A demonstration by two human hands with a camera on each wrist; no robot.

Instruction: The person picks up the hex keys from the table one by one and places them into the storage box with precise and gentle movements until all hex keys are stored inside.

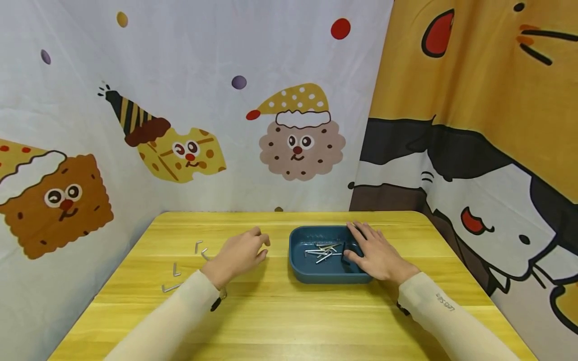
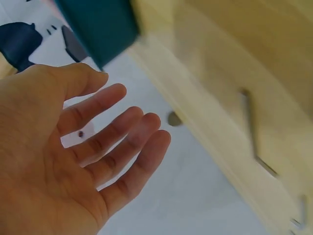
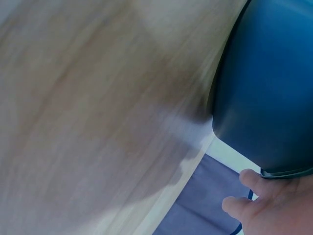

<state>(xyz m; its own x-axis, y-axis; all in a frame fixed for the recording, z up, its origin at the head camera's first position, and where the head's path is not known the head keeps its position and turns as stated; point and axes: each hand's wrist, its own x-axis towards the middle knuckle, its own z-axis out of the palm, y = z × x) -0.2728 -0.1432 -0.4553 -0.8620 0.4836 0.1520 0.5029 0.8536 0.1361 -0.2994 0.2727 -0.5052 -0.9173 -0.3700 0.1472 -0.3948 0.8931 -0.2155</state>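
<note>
My left hand [image 1: 239, 254] hovers above the table, left of a dark blue bin [image 1: 331, 278]. Its fingers are loosely bent and hold nothing in the left wrist view. Several silver Allen keys [image 1: 322, 252] lie jumbled inside the bin, and a dark, thin piece [image 1: 345, 250] is beside my right thumb. Over the bin's right rim rests my right hand [image 1: 381, 255], its thumb reaching inside and its fingers spread along the far right corner. Left of my left hand, several L-shaped Allen keys lie on the table, among them a bent one [image 2: 252, 132].
The yellow wood-grain table [image 1: 289, 321] has its far edge against a white cartoon curtain [image 1: 253, 195]. An orange patterned curtain [image 1: 406, 90] hangs at the right. Both hands wear something dark at the wrist.
</note>
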